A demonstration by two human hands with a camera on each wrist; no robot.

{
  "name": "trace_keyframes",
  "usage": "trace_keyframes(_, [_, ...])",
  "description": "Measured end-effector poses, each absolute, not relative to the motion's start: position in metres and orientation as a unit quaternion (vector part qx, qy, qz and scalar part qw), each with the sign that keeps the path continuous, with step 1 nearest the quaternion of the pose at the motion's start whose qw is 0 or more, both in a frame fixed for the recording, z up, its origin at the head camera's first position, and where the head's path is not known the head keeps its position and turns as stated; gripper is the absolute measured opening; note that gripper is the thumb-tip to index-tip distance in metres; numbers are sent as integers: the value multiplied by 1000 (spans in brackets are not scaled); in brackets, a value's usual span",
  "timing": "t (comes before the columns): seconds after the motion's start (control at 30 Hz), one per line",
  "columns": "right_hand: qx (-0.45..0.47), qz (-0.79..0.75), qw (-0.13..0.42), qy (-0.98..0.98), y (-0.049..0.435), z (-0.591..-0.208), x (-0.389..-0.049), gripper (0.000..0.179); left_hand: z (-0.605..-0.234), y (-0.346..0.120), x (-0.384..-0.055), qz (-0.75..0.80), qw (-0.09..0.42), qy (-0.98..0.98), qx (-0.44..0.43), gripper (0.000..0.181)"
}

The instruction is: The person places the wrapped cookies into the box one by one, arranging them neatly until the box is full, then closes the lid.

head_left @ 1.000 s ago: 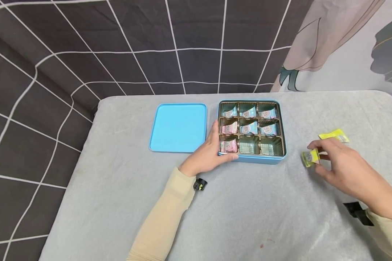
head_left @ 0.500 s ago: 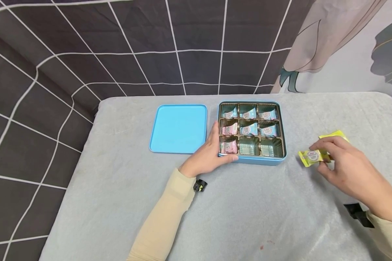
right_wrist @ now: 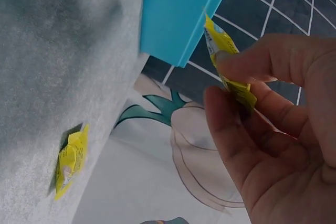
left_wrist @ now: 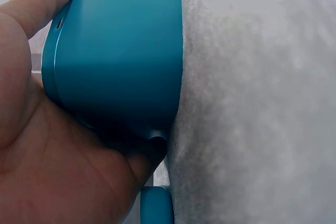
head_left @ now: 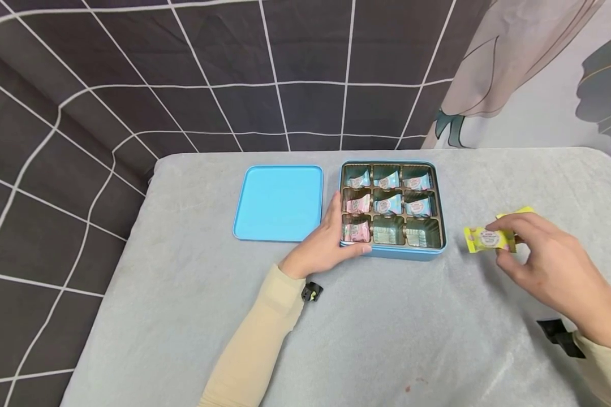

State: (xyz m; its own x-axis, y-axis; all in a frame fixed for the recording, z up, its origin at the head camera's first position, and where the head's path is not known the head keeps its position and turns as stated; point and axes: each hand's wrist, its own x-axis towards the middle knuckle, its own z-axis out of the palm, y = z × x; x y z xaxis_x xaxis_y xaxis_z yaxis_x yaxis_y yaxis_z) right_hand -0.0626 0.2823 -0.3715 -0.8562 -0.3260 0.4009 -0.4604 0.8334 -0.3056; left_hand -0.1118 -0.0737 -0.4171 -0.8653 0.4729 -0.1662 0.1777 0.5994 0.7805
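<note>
Sweet in yellow wrapper (head_left: 489,239): pinched between thumb and fingertips of the right hand (head_left: 560,268), fingers apart only by the sweet itself; position above the bench (head_left: 183,294), right of the blue tin (head_left: 407,253). Second yellow sweet (right_wrist: 72,162) lies on the bench, mostly hidden behind that hand in the head view. Left hand (head_left: 319,240) at the tin's near left corner: fingers fairly straight along the left wall, thumb spread along the front. Tin contents: blue sweets (head_left: 388,204) across the back row and twice mid-row; pink sweets (head_left: 357,232) middle left and front left. Blue lid (head_left: 279,203) flat, just left of the tin, apart from it.
</note>
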Motion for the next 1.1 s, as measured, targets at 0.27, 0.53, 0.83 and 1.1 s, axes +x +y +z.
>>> trace_keyframes(0.27, [199, 187, 201, -941, 278, -368, -63, 47, -417, -74, -112, 405, 181, 876, 189, 121])
trace_keyframes(0.53, [180, 233, 226, -929, 271, -368, -63, 45, -417, -74, -111, 409, 180, 875, 188, 120])
trace_keyframes(0.83, [178, 260, 228, -921, 261, -368, -67, 43, -416, -74, -111, 412, 178, 874, 186, 119])
trace_keyframes(1.1, [190, 250, 229, -921, 252, -368, -69, 43, -417, -74, -111, 411, 180, 874, 185, 120])
